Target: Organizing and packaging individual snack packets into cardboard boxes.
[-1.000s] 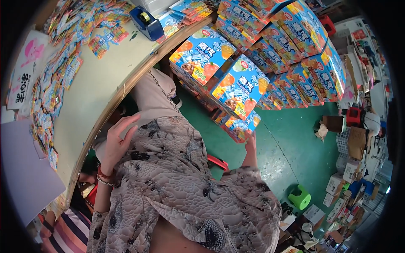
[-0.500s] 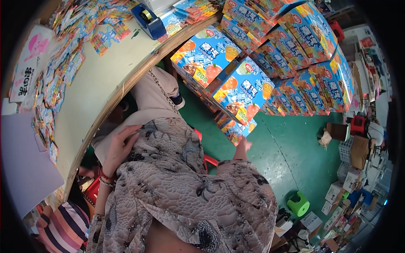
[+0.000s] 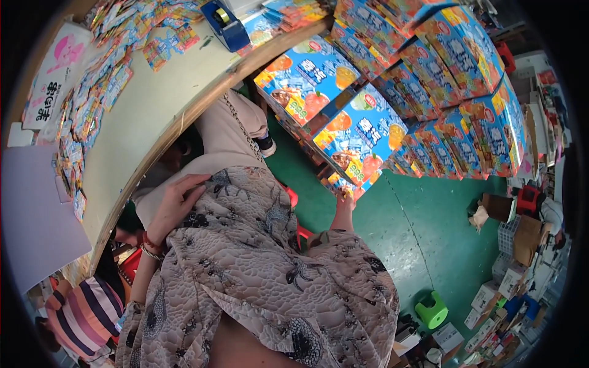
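Observation:
My left hand (image 3: 181,199) lies on my lap over the patterned cloth, fingers stretched out and holding nothing. My right hand (image 3: 345,201) reaches to the near lower corner of a blue printed carton (image 3: 334,183), which shows partly from under another carton. Its fingertips touch or nearly touch that corner; they are small and partly hidden, so I cannot see whether they grip. The carton above, blue with fruit and drink pictures (image 3: 362,132), has a similar carton (image 3: 310,76) to its left.
More such cartons (image 3: 457,49) are stacked at the right. On the table (image 3: 147,110) at left are heaped colourful sachets (image 3: 92,116) and a blue tape dispenser (image 3: 226,27). A green stool (image 3: 432,311) stands on the green floor. A person in a striped top (image 3: 89,313) is at lower left.
My right hand has moved up and slightly left to the lower carton's corner. My left hand stays on my lap. The view has shifted slightly.

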Action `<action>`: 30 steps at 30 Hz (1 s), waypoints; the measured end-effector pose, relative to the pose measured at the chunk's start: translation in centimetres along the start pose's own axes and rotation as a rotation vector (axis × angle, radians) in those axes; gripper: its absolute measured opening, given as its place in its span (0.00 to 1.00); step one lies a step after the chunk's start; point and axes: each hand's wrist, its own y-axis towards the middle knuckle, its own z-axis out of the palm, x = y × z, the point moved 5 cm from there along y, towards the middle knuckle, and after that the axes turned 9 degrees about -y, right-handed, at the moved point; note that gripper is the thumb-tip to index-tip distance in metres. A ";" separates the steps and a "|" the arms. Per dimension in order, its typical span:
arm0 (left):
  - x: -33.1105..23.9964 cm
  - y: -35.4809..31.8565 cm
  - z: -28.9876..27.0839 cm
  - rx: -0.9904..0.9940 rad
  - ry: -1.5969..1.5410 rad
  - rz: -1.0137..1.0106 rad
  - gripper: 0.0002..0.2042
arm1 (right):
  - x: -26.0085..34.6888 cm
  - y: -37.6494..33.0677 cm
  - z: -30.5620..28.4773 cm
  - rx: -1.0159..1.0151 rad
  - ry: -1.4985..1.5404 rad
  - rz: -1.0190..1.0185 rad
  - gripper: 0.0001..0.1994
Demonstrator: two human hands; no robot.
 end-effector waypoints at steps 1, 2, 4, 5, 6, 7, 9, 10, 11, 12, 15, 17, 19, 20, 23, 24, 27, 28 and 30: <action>0.2 0.3 -0.2 0.002 -0.013 0.006 0.14 | 0.6 0.1 0.6 0.262 -0.048 -0.042 0.15; 0.2 0.6 -0.3 -0.007 -0.027 0.023 0.14 | 3.1 1.3 0.3 0.270 -0.044 -0.064 0.15; 0.6 -0.7 -0.6 -0.078 -0.057 -0.086 0.14 | 2.9 -7.6 0.2 -0.762 -0.775 0.031 0.21; 0.5 -0.7 -0.7 -0.089 -0.070 -0.072 0.14 | 5.2 -7.7 0.7 -0.623 -0.791 -0.247 0.24; 0.8 -1.0 -0.9 -0.098 -0.105 -0.087 0.14 | 7.3 -8.9 2.1 -0.462 -0.805 -0.518 0.27; 1.2 -1.1 -1.1 -0.106 -0.139 -0.104 0.14 | 8.2 -8.9 5.0 -0.040 -0.473 -0.479 0.31; 1.4 -1.2 -1.4 -0.093 -0.139 -0.101 0.14 | 11.6 -14.3 10.3 0.555 -0.093 -0.337 0.37; 1.6 -1.0 -1.5 -0.059 -0.139 -0.085 0.14 | 12.9 -16.3 12.6 0.732 -0.045 -0.273 0.38; 2.0 -0.8 -1.6 -0.058 -0.150 -0.080 0.14 | 14.3 -16.8 14.4 0.732 -0.050 -0.284 0.38; 2.2 -0.4 -1.4 -0.047 -0.150 -0.012 0.14 | 15.4 -16.7 16.6 0.765 0.029 -0.143 0.38; 3.7 0.1 -1.3 -0.050 -0.168 0.056 0.14 | 16.3 -17.2 18.5 0.869 0.107 0.013 0.37; 4.2 0.3 -1.6 -0.063 -0.188 0.062 0.14 | 16.3 -18.2 18.6 1.008 0.130 0.039 0.35; 4.3 0.6 -1.9 -0.077 -0.220 0.070 0.13 | 16.5 -18.9 19.2 1.152 0.151 0.072 0.33; 4.4 0.1 -2.0 -0.093 -0.227 0.059 0.13 | 16.5 -20.0 19.7 1.226 0.156 0.101 0.32; 4.6 0.5 -2.9 -0.055 -0.207 0.034 0.12 | 16.3 -21.5 19.6 1.497 0.183 0.208 0.29; 4.9 0.4 -3.1 -0.098 -0.202 0.024 0.12 | 16.3 -22.2 19.3 1.594 0.192 0.257 0.28; 5.5 0.5 -3.3 -0.125 -0.224 0.135 0.13 | 13.9 -25.9 26.9 1.666 -0.065 0.149 0.26; 5.0 1.2 -3.4 -0.128 -0.236 0.169 0.14 | 13.2 -26.8 29.2 1.651 -0.176 0.044 0.25; 5.1 0.2 -5.0 -0.197 -0.221 0.171 0.14 | 8.9 -30.7 30.3 1.659 -0.399 -0.098 0.23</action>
